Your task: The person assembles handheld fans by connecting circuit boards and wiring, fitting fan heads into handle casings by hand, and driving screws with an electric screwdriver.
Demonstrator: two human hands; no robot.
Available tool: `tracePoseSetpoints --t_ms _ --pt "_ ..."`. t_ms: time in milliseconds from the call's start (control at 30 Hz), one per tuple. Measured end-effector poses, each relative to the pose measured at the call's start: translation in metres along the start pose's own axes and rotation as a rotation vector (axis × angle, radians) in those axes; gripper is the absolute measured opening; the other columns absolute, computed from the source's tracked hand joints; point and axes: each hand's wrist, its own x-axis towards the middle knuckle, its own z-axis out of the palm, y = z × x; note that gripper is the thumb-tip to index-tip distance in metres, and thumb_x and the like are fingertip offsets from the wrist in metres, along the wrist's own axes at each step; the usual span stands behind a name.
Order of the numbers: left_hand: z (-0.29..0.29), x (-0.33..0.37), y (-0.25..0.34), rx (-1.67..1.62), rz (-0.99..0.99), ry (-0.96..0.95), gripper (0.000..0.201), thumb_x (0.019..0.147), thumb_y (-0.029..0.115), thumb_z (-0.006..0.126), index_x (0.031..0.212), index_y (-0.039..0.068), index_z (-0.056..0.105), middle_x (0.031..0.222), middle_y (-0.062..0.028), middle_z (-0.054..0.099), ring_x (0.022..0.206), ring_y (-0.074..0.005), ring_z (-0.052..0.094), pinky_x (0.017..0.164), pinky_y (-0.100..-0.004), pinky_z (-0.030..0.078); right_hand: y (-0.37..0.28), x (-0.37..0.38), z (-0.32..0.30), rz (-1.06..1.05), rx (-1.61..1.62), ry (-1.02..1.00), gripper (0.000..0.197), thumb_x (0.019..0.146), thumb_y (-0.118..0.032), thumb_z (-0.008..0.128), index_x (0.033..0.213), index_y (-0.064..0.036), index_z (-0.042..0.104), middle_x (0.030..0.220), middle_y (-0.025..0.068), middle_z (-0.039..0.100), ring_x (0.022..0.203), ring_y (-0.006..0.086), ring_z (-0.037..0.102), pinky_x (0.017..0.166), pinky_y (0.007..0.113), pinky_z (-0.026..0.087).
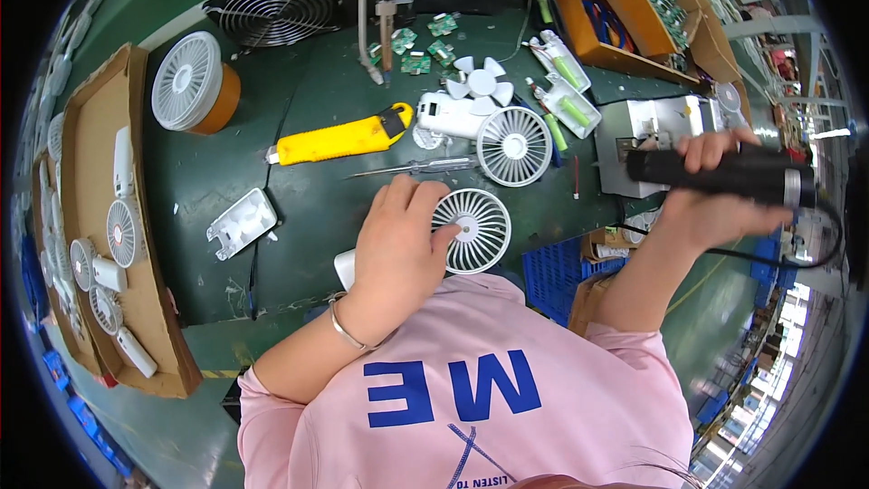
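A small white handheld fan [472, 235] lies at the front edge of the dark green table. My left hand [398, 240] grips it, thumb at the hub of its round grille; the palm hides the middle of the fan, and a white end of it shows on the other side. In my right hand [711, 181] is a black corded electric screwdriver [661, 167], held up at the right, slightly blurred. Its tip cannot be made out. Just beyond my left hand lie a slim screwdriver [430, 166] and another white fan [514, 147].
A yellow utility knife [339, 140], a white fan shell [243, 224] and green circuit boards [416, 63] are spread over the table [299, 281]. Cardboard trays of fans [136, 54] stand left, beside an orange tub with a white grille lid [188, 81]. A metal box [625, 127] sits right.
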Motion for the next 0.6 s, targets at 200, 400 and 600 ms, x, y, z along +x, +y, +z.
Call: tracePoseSetpoints --t_ms 200,400,600 --pt "-0.001 0.002 0.003 -0.03 0.016 -0.008 0.035 0.068 0.002 0.072 0.099 0.005 0.056 0.089 -0.0127 0.053 0.086 -0.0341 0.053 0.074 -0.0411 0.044 0.02 -0.087 0.06 0.07 0.13 -0.455 0.081 0.074 -0.081 0.045 0.104 -0.006 0.046 0.061 0.0078 0.054 0.049 0.0214 0.052 0.05 0.037 0.046" --pt "-0.001 0.001 0.0 -0.054 0.04 0.015 0.037 0.066 0.002 0.073 0.099 0.004 0.056 0.092 -0.0128 0.051 0.086 -0.0336 0.053 0.073 -0.0402 0.045 0.035 -0.095 0.077 0.124 0.101 -0.558 0.064 0.075 -0.062 0.05 0.103 -0.0057 0.044 0.061 0.0067 0.054 0.05 0.0194 0.053 0.051 0.034 0.046" --pt "0.0 -0.002 -0.005 -0.066 0.052 0.015 0.04 0.065 0.001 0.073 0.1 0.004 0.055 0.092 -0.013 0.05 0.086 -0.0332 0.053 0.074 -0.0396 0.046 0.044 -0.097 0.074 0.142 0.083 -0.665 0.036 0.081 -0.031 0.055 0.101 -0.0051 0.042 0.065 0.0088 0.056 0.057 0.0199 0.055 0.058 0.036 0.049"
